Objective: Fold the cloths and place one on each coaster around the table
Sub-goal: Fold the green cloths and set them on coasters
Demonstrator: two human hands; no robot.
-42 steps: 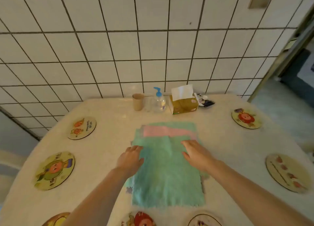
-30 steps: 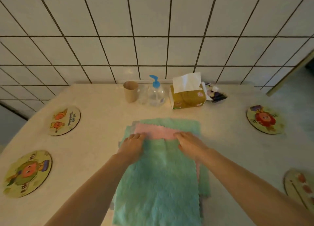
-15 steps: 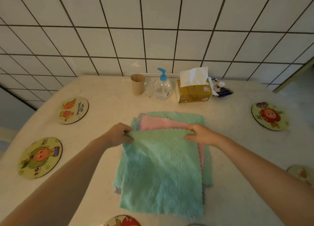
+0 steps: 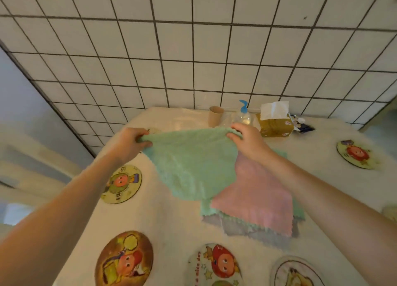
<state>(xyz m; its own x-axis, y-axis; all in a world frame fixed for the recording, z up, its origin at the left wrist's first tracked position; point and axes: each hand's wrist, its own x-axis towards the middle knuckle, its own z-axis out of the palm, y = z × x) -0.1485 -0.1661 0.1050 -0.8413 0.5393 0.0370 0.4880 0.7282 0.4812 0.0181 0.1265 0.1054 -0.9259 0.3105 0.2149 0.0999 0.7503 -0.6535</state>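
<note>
A green cloth [image 4: 193, 163] hangs in the air above the table. My left hand [image 4: 129, 144] grips its far left corner and my right hand [image 4: 247, 139] grips its far right corner. Under it lies the stack of cloths, with a pink cloth [image 4: 257, 191] on top, green ones below and a grey one [image 4: 240, 227] at the bottom. Round picture coasters lie around the table: one at the left [image 4: 122, 183], one at the near left [image 4: 124, 260], two at the near edge [image 4: 217, 266] [image 4: 296, 272], and one at the right [image 4: 355, 153].
Against the tiled wall stand a paper cup [image 4: 215, 116], a pump bottle [image 4: 243, 115], a tissue box [image 4: 275, 122] and some small dark items [image 4: 303, 125]. The table's left edge [image 4: 92, 199] drops off beside the left coasters.
Both hands pinched the far corners of the top green cloth and lifted it up and to the left off the stack, uncovering the pink cloth. The view has swung left.
</note>
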